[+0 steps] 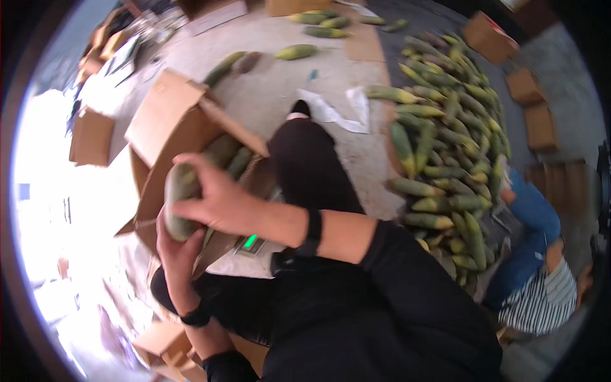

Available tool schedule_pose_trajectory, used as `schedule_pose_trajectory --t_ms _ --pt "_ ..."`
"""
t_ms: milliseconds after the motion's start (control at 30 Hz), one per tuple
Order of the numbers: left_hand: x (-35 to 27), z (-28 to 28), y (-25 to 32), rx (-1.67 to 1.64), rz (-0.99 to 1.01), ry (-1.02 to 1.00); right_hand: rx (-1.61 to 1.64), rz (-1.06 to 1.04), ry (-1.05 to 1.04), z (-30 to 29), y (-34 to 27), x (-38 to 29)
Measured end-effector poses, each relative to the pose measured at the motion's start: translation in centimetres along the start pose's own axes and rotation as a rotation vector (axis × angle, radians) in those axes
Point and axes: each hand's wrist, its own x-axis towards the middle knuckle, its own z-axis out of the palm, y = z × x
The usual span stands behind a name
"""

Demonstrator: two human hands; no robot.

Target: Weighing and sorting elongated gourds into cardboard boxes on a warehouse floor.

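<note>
Both my hands grip one large green gourd-like vegetable [179, 210] over the near side of an open cardboard box [157, 114]. My right hand [215, 198] clasps its right side, with thumb and fingers apart around it. Below, my left hand [176, 250] cups its lower end. Inside the box, behind my right hand, lie several more such vegetables [222, 148], partly hidden. A scale with a lit green display [250, 241] shows beside the box, under my right forearm.
A long heap of green and yellow vegetables [453, 124] covers a dark sheet at right. Beside it crouches a person in jeans and a striped top [539, 296]. A few vegetables [296, 51] and white paper [353, 119] lie on the floor ahead. Cardboard boxes [93, 138] stand around.
</note>
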Motion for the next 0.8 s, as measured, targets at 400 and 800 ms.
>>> schedule_pose_trajectory --t_ms 400,800 --pt "0.2 -4.0 -3.2 0.49 -0.109 -0.013 -0.346 -0.168 0.387 -16.6 -4.5 -3.7" --pt "2.4 -1.5 -2.9 0.454 -0.188 -0.015 -0.731 0.228 0.452 -23.5 3.2 -10.7"
